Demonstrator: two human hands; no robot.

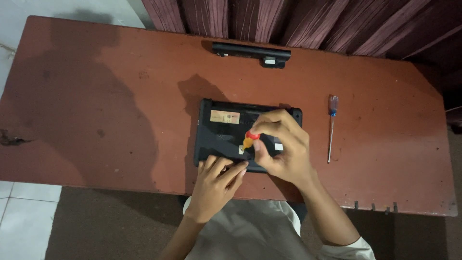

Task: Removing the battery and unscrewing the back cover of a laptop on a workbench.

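You are leaning over a long reddish-brown counter [96,96], with dark maroon curtains [298,24] hanging along its far edge. At the middle of the counter, toward its near edge, a black laptop [219,139] is lying upside down with its underside facing you. Far from it, just in front of the curtains, a long black battery pack [250,52] is resting on the counter. To the right of the laptop, well apart, a slim screwdriver with a blue-and-red handle [331,126] is lying with its handle pointing away from you. Your left hand [216,185] is lying open, fingers spread flat on the laptop's near edge, gripping nothing. Your right hand [281,147] is curling closed around a small screwdriver with a red and orange handle [250,139], pressing it down onto the laptop's underside.
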